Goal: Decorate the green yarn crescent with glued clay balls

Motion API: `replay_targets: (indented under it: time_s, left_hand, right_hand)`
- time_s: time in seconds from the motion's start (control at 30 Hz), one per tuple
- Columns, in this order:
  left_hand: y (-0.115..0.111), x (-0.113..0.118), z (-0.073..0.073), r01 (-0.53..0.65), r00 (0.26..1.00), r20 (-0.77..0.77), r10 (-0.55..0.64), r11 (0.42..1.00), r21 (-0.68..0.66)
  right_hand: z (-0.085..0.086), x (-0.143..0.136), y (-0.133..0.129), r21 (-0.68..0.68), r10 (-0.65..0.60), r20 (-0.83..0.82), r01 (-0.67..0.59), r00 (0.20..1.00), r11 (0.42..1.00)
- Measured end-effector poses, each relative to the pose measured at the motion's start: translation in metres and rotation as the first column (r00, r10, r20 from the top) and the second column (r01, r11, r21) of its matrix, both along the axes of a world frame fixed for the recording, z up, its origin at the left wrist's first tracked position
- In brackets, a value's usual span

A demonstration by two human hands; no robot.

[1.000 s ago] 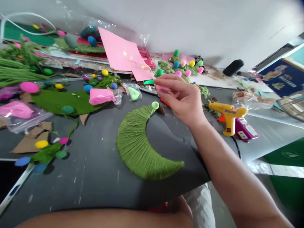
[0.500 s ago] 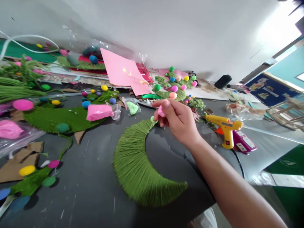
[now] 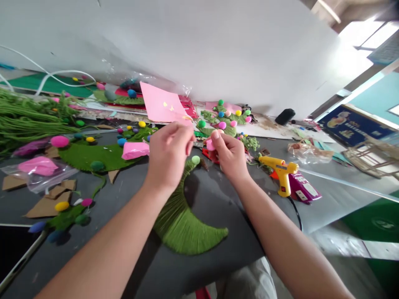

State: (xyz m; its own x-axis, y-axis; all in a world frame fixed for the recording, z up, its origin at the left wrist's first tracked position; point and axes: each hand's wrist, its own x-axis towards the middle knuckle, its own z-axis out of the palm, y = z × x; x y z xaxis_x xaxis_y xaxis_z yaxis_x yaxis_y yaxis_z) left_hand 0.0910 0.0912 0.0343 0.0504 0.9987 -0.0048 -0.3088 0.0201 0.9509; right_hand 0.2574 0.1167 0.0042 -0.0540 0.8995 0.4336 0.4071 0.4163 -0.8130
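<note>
A pink lump of modelling clay [image 3: 210, 144] is pinched between the thumb and fingers of my right hand [image 3: 231, 154]. My left hand [image 3: 168, 154] hovers to its left, fingers curled together; whatever they may hold is hidden behind the hand. Below both hands, a crescent wrapped in green yarn [image 3: 195, 232] lies on the dark table, its upper left part covered by my left hand and forearm. On the crescent's upper tip sits a small light green ball [image 3: 195, 159].
To the right are a yellow glue gun [image 3: 282, 172] and a purple box [image 3: 304, 189]. Leftward lie a green yarn-covered piece [image 3: 81, 155], bagged pink clay [image 3: 39, 165], cardboard scraps [image 3: 50, 205] and green yarn [image 3: 28, 120]. Pink paper [image 3: 162, 101] leans near the wall.
My left hand has come into view from the lower left, beside my right hand. My right hand, still pinching the pink clay, has moved away from the crescent's tip.
</note>
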Motion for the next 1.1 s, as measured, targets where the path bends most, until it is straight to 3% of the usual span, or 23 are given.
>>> replay_targets:
  time_s: [0.07, 0.17, 0.37, 0.57, 0.73, 0.93, 1.1]
  left_hand:
    - [0.011, -0.006, -0.003, -0.084, 0.996, 0.010, 0.084, 0.996, 0.040]
    - [0.021, -0.005, -0.010, -0.099, 0.994, 0.038, 0.099, 0.995, -0.005]
    - [0.016, 0.001, -0.009, -0.071, 0.997, 0.023, 0.072, 0.996, -0.054]
    - [0.016, 0.001, -0.012, -0.039, 0.999, 0.024, 0.040, 0.998, -0.058]
    - [0.015, 0.001, -0.013, -0.025, 1.000, 0.014, 0.025, 0.998, -0.050]
    - [0.014, 0.001, -0.011, -0.027, 1.000, 0.009, 0.027, 0.998, -0.058]
    - [0.016, 0.001, -0.011, -0.060, 0.998, 0.005, 0.061, 0.996, -0.066]
  right_hand:
    - [0.003, -0.003, -0.003, 0.043, 0.014, -0.124, -0.009, 0.992, 0.999]
    - [0.004, -0.005, -0.004, 0.126, 0.091, -0.153, -0.072, 0.984, 0.989]
    - [0.007, -0.004, -0.007, -0.057, 0.076, -0.204, -0.090, 0.976, 0.994]
    - [0.007, -0.006, -0.006, 0.034, 0.132, -0.226, -0.127, 0.965, 0.991]
    - [0.004, -0.004, -0.005, -0.064, 0.134, -0.253, -0.155, 0.958, 0.986]
    - [0.007, -0.008, -0.010, 0.059, 0.150, -0.224, -0.140, 0.963, 0.988]
    - [0.005, -0.008, -0.010, -0.011, 0.156, -0.256, -0.165, 0.954, 0.986]
